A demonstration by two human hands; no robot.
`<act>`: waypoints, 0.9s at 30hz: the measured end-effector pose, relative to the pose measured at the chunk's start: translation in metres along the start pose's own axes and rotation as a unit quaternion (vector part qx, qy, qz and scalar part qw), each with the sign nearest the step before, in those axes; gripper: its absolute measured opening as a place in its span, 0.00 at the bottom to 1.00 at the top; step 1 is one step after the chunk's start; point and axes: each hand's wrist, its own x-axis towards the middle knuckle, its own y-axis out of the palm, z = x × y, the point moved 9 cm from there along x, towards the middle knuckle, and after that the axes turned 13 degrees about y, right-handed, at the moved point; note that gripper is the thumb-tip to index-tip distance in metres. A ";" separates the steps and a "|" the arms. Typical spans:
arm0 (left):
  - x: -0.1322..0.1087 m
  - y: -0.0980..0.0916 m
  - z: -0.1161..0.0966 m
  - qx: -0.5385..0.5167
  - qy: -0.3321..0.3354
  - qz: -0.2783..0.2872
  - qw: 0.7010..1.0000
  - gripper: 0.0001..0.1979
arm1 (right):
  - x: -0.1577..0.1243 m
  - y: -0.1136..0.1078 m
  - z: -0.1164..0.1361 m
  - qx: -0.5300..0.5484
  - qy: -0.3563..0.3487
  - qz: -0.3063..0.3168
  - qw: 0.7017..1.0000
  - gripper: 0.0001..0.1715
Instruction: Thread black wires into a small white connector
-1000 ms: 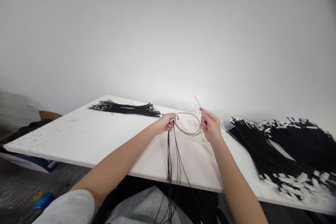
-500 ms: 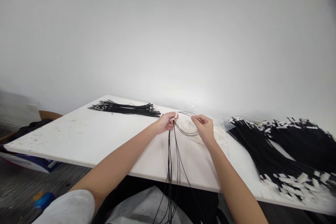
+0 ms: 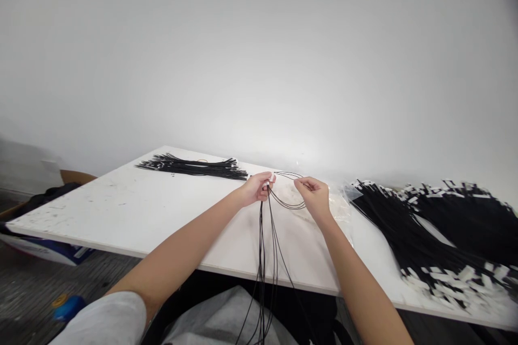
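Observation:
Above the middle of the table, my left hand (image 3: 258, 187) is closed on a small white connector (image 3: 272, 178) with thin black wires (image 3: 262, 248) running from it. Several of these wires hang down past the table's front edge toward my lap. Others curve to the right in a loop, and my right hand (image 3: 313, 194) pinches their far part between thumb and fingertips. The wire ends inside the right-hand pinch are too small to make out. A clear plastic bag (image 3: 338, 205) lies on the table behind and beside my right hand.
A bundle of black wires (image 3: 194, 167) lies at the table's back left. Large piles of black wires (image 3: 404, 232) with white connectors cover the right side. The white table (image 3: 121, 210) meets a wall behind. An open cardboard box (image 3: 76, 176) and a blue object (image 3: 68, 308) are at lower left.
Almost nothing differs. My right fingers have shifted very slightly left along the wires, while my left hand keeps its grip on the white connector.

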 end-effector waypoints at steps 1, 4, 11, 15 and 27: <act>0.000 0.000 0.000 -0.001 0.000 0.002 1.000 0.11 | 0.000 0.000 0.000 -0.001 -0.001 0.001 1.000 0.09; 0.000 0.002 0.000 -0.003 0.001 0.007 1.000 0.11 | 0.000 0.001 0.003 -0.009 -0.005 0.002 1.000 0.09; 0.000 0.001 -0.001 0.005 -0.004 -0.002 1.000 0.11 | -0.004 0.003 0.007 -0.031 -0.021 0.008 0.999 0.09; 0.000 -0.002 -0.001 0.045 0.006 -0.005 0.999 0.11 | -0.004 0.002 0.009 -0.037 -0.032 -0.003 0.999 0.10; -0.007 0.011 -0.005 0.092 0.007 0.018 0.996 0.11 | -0.026 0.008 0.036 -0.213 -0.255 -0.079 0.940 0.10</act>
